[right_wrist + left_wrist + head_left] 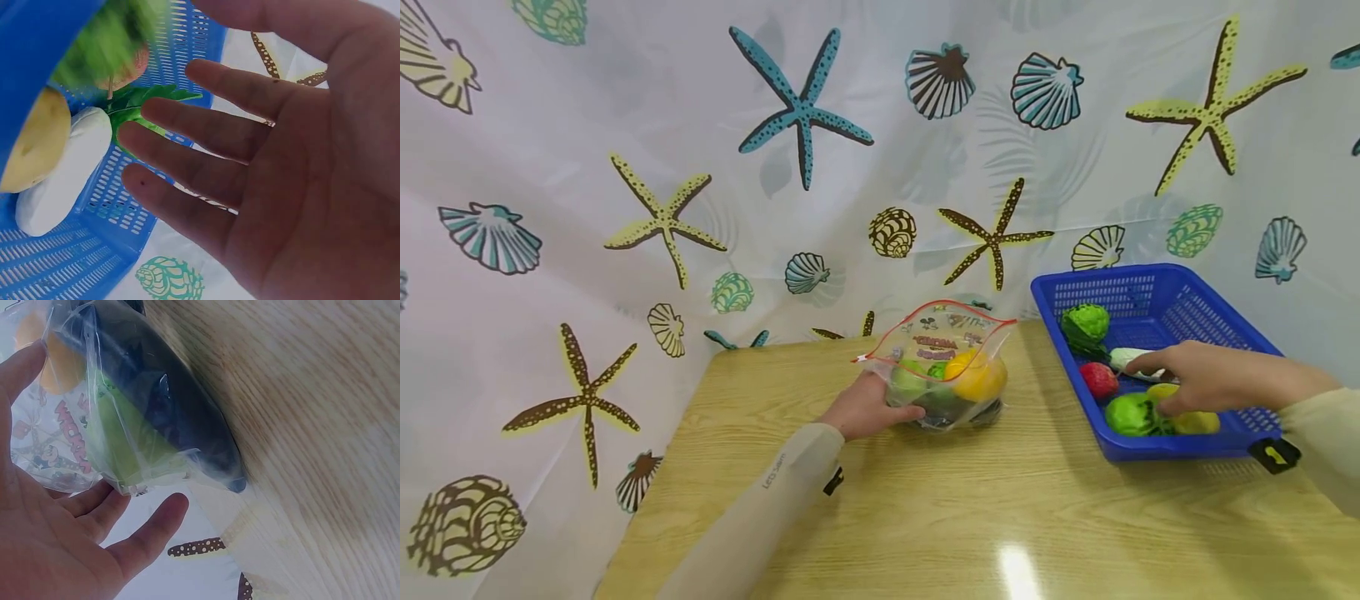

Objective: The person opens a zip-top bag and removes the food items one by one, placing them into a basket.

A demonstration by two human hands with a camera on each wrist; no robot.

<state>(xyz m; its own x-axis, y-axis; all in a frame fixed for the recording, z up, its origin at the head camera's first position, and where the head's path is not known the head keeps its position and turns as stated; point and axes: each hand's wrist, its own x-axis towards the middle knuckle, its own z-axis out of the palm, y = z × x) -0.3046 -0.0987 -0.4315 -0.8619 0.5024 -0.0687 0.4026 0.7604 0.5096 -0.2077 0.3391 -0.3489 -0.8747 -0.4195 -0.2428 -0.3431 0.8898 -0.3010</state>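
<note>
A clear zip-lock bag with a red seal stands on the table, its mouth wide apart. Inside show an orange-yellow fruit, a light-green fruit and a long dark vegetable. My left hand holds the bag's left side, thumb in front and some fingers behind it. Over the blue basket reaches my right hand, fingers extended and holding nothing. Beneath and beside it lie a white vegetable, a yellow item, a red fruit and a green leafy vegetable.
The basket has slotted walls and stands at the table's right side. Another green vegetable lies in its far left corner. Behind the wooden table hangs a white curtain printed with starfish and shells.
</note>
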